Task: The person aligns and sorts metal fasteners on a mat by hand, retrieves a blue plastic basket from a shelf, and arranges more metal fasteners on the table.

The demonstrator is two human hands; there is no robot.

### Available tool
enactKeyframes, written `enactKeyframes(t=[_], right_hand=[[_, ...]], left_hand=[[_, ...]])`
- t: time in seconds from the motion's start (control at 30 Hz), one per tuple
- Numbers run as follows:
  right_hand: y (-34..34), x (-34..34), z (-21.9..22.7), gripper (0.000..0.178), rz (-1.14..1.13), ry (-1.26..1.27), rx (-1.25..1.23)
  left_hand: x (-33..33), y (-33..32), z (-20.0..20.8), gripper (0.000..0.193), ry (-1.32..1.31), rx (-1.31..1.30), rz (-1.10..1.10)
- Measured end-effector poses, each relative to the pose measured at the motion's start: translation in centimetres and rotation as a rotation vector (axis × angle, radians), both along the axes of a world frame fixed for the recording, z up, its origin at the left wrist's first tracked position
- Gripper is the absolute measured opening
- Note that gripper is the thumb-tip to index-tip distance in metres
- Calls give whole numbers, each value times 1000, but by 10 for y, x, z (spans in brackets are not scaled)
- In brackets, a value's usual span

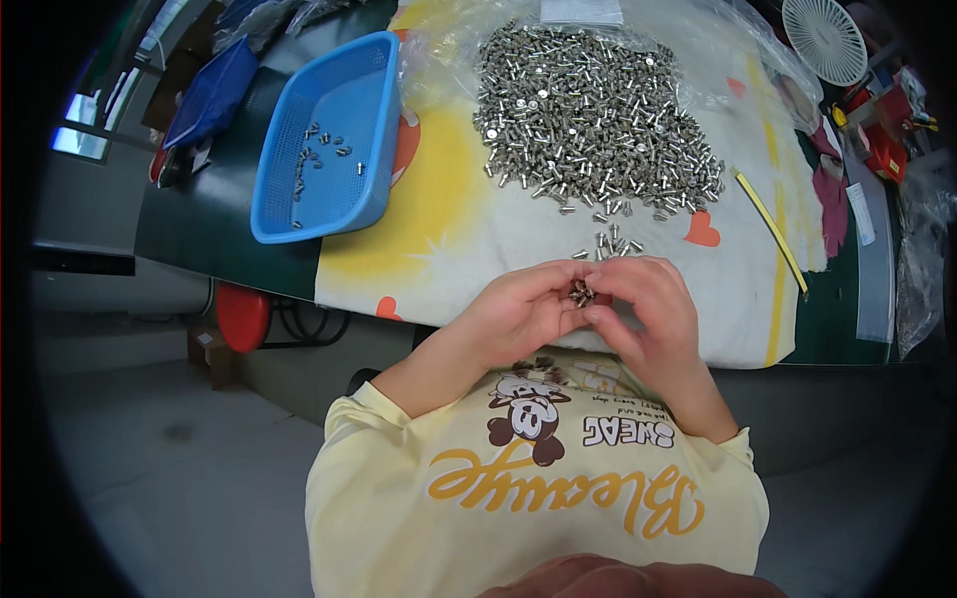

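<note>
Head view: metal parts (343,151) in blue basket (344,95).

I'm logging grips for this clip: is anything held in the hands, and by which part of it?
Yes: several small metal parts, held between the left hand and right hand. The fingers hide which part of each is gripped.

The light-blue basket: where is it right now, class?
In the head view, the light-blue basket sits at the left edge of the patterned cloth, left of the heap of metal fasteners and beyond the left hand.
</note>
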State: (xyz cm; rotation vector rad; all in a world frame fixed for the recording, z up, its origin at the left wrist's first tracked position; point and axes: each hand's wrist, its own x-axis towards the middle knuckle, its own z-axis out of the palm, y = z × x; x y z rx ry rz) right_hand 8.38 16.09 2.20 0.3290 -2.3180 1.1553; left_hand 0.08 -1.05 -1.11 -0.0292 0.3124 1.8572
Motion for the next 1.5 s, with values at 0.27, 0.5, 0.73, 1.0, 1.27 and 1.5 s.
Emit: enactKeyframes(t=[0.27,0.5,0.73,1.0,1.27,1.5], right_hand=[[29,3,-18,31,-292,-215,137],[28,3,-19,31,-349,-282,172],[20,0,-21,29,-217,-267,145],[23,11,-23,28,-115,-282,63],[24,7,-22,26,-93,-230,143],[24,10,-22,19,-140,-244,147]], left_hand=[[-90,-87,50,34,1076,-702,991],[-107,-103,47,44,1710,-1519,979],[-18,-7,31,34,1997,-919,261],[-7,20,14,28,2085,-771,253],[0,24,15,24,2028,-838,318],[-3,20,17,25,2052,-722,217]])
